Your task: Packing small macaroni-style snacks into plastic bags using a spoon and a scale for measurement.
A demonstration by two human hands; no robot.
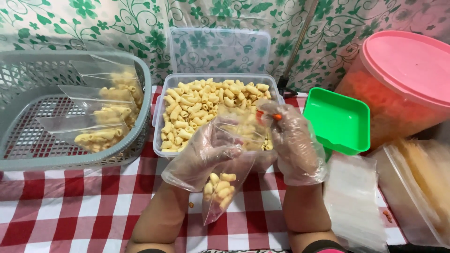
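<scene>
Seen from the head camera, looking down, two hands in thin clear plastic gloves worked over a surface (70, 206) covered with a red and white checked cloth.

The left hand (206, 154) had its grip clamped on the upper part of a small clear plastic bag (229, 182), fingers curled around its left side. The bag hung in the air just in front of the person, near the middle of the scene, tilted, with a small heap of yellow macaroni-shaped snacks (220, 187) settled in its lower corner.

The right hand (295, 140) was at the bag's open top on the right side, with its fingertips pinched together on a small orange piece (276, 117).

Just behind the hands stood a clear rectangular tub (159, 117) heaped with the same yellow snacks, and its clear lid (220, 49) leaned upright against the wall beyond it.

To the left sat a grey slotted basket (28, 154) holding several filled clear bags (103, 126) lying on their sides.

To the right of the tub lay a green rectangular tray (337, 122). Further right stood a large round container with a pink lid (412, 65) and orange contents.

Near the right edge lay a stack of flat, unfilled clear bags (351, 201).

A floral green and white sheet (70, 23) hung behind everything.
</scene>
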